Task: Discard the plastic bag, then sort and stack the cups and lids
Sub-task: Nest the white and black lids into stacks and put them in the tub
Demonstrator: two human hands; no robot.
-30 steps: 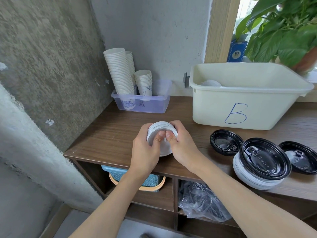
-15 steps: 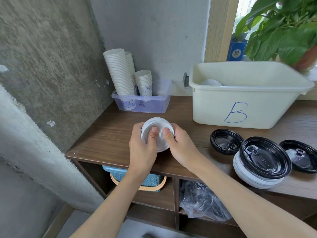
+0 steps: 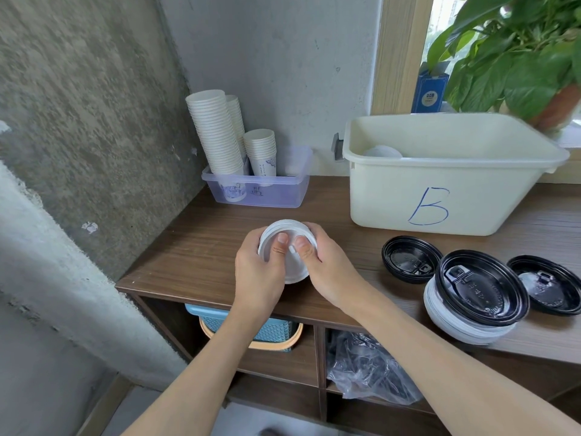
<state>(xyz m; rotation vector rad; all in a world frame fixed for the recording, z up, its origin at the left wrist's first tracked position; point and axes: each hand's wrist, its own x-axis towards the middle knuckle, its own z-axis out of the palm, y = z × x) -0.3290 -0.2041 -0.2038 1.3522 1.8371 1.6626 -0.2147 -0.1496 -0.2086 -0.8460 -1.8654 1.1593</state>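
A small stack of white lids (image 3: 294, 273) is held over the wooden shelf top between my left hand (image 3: 259, 272) and my right hand (image 3: 327, 269), both thumbs pressing on its face. To the right lies a black lid (image 3: 410, 258), a bigger stack of white lids topped by a black lid (image 3: 478, 294), and another black lid (image 3: 548, 283). White paper cups (image 3: 217, 133) stand stacked in a clear tray (image 3: 261, 190) by the wall. A crumpled clear plastic bag (image 3: 367, 372) sits in the cubby below.
A cream bin marked B (image 3: 440, 184) stands at the back right with a white lid inside. A potted plant (image 3: 515, 51) hangs over it. A blue basket (image 3: 251, 328) sits in the left cubby. Concrete wall closes the left side.
Both hands with the white lids have shifted slightly left and away from me over the shelf top. The grip is unchanged.
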